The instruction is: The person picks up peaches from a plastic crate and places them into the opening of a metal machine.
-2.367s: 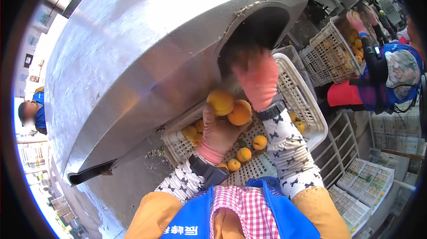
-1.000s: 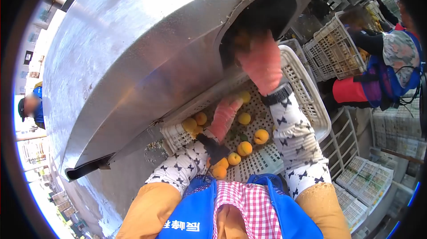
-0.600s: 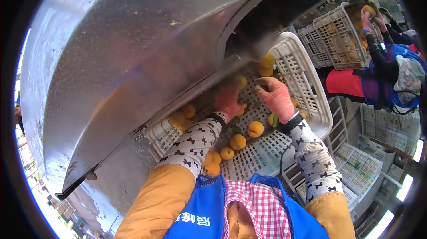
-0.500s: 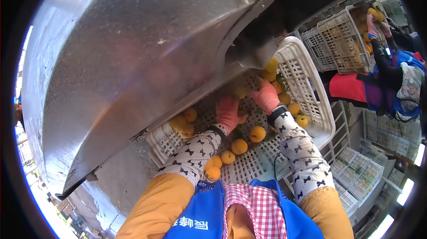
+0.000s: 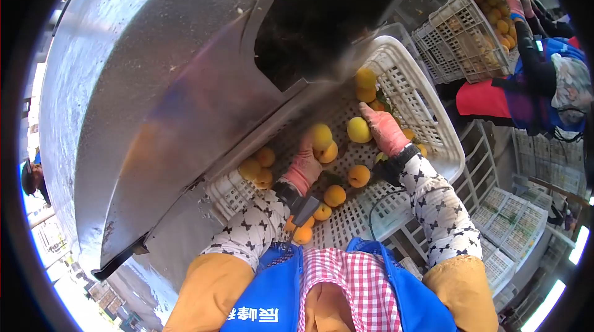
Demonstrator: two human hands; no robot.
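Both of my hands wear pink gloves and are inside a white plastic crate (image 5: 427, 94) holding several orange-yellow fruits. My left hand (image 5: 304, 164) is wrapped against a yellow fruit (image 5: 321, 136), with an orange fruit (image 5: 327, 153) just beneath it. A yellow-green fruit (image 5: 359, 130) lies at the fingers of my right hand (image 5: 385, 130), which holds it from the side. Between my wrists sit loose orange fruits (image 5: 359, 175) on the crate's slotted bottom. More fruits (image 5: 257, 170) lie at its left end and along its right wall.
A large metal chute (image 5: 185, 85) with a dark opening hangs over the crate's far side. At the upper right, a co-worker (image 5: 538, 85) in pink gloves holds a fruit over another filled crate (image 5: 467, 35). Stacked crates (image 5: 510, 227) stand at the lower right.
My left hand has turned and now grips a yellow fruit. A yellow-green fruit is now visible at my right fingers. The view has shifted slightly, and the co-worker's hands have moved up.
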